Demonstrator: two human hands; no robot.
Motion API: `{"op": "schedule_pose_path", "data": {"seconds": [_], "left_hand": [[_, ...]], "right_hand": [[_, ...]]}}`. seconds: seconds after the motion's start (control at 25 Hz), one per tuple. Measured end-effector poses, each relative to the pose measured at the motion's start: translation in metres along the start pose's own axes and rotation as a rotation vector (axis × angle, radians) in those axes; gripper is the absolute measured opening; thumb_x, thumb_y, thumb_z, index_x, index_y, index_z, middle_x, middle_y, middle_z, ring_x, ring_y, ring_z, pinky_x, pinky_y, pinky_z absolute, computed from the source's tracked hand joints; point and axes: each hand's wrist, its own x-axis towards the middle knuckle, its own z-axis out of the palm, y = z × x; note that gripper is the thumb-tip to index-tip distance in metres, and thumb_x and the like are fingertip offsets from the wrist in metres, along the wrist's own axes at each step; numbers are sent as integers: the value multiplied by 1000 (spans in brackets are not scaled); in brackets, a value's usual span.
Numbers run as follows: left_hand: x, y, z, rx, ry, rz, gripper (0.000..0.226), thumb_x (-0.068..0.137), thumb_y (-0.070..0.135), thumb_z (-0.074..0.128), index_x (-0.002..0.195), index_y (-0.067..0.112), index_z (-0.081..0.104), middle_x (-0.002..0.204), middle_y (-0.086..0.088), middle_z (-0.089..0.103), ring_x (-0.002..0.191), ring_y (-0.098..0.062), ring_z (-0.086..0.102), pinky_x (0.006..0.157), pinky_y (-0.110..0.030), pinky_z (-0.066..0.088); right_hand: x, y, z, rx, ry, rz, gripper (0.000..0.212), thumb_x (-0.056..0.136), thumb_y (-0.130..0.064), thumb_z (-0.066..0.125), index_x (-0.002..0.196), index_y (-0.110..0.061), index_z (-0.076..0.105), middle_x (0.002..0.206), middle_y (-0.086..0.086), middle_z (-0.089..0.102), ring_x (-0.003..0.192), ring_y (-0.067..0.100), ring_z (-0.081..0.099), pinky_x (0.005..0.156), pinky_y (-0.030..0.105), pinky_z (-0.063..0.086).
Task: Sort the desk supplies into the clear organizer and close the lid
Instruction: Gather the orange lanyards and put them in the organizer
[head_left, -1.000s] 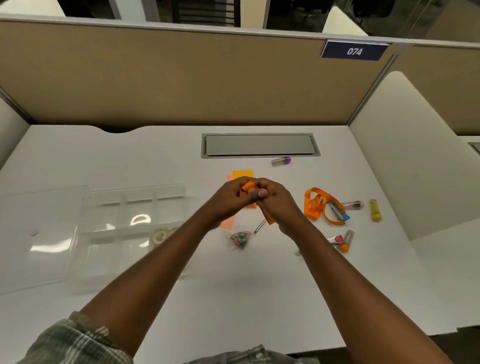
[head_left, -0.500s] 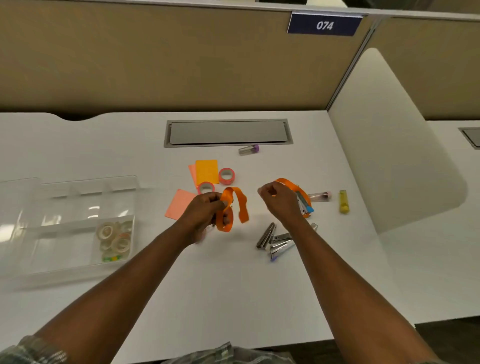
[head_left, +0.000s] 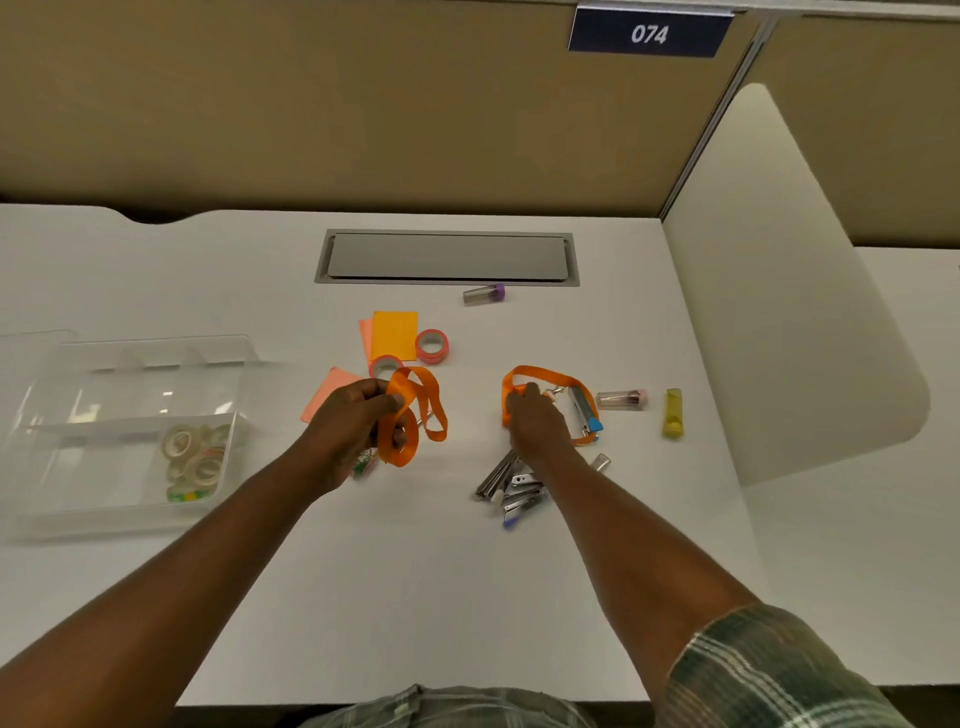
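Lanyards fill both our hands. The left hand (head_left: 353, 431) has its grip curled round a looped orange lanyard (head_left: 418, 402), and the right hand (head_left: 535, 421) has its grip closed on the strap of a second orange lanyard (head_left: 550, 375), which lies on the white counter (head_left: 415, 571). The second strap rings a small stapler with a blue tip (head_left: 584, 413). The clear organizer (head_left: 130, 374) sits well to our left with its lid off. Its near right compartment holds a heap of tape rolls (head_left: 195, 460), and the lid itself shows only as a faint clear edge at the far left. Between the left hand and the organizer lies a salmon sticky pad (head_left: 332, 389), partly under our knuckles. Beyond it are an orange sticky pad (head_left: 395, 335) and two pink tape rolls (head_left: 431, 345), one touching the pad and one just behind our lanyard. A small packet of coloured clips (head_left: 363, 465) peeks out under the left wrist. A pile of silver staplers (head_left: 511, 486) lies just beside the right forearm. Right of the second lanyard lie a pink-capped tube (head_left: 622, 399) and a yellow case (head_left: 673, 413). A purple-capped tube (head_left: 484, 293) rests near the grey cable hatch (head_left: 447, 257).
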Motion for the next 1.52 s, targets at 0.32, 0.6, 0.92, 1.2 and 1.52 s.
{"op": "schedule_pose_path", "data": {"seconds": [0.32, 0.6, 0.92, 1.2, 1.52], "left_hand": [[1, -1, 15, 0, 25, -1, 10, 97, 20, 58, 99, 15, 67, 75, -7, 73, 67, -20, 70, 63, -31, 58], [0, 2, 29, -21, 7, 10, 9, 96, 21, 59, 97, 15, 66, 71, -4, 72, 63, -18, 69, 62, -30, 58], [2, 1, 32, -27, 33, 13, 10, 96, 24, 60, 97, 16, 66, 75, -5, 73, 65, -18, 69, 68, -34, 58], [1, 2, 32, -19, 64, -1, 8, 94, 26, 62, 94, 19, 66, 81, -6, 73, 70, -19, 70, 69, -33, 59], [-2, 5, 28, -65, 60, -8, 10, 96, 24, 60, 96, 15, 64, 85, -10, 70, 73, -23, 67, 73, -36, 58]], "right_hand": [[12, -24, -64, 519, 252, -15, 20, 96, -19, 61, 108, -5, 69, 103, 14, 71, 92, 25, 67, 80, 32, 50], [6, -26, -161, 630, 224, -83, 16, 91, -20, 69, 104, -11, 69, 95, 4, 69, 81, 16, 67, 76, 29, 57], [-18, -35, -226, 726, 234, -121, 6, 91, -19, 69, 96, -17, 67, 91, 4, 72, 75, 12, 70, 65, 22, 57], [-31, -40, -253, 833, 302, -144, 6, 92, -18, 68, 97, -15, 70, 84, -1, 72, 68, 9, 72, 63, 22, 59], [-34, -48, -248, 846, 348, -138, 10, 94, -19, 65, 103, -14, 67, 97, 6, 71, 79, 16, 72, 71, 26, 60]]}}
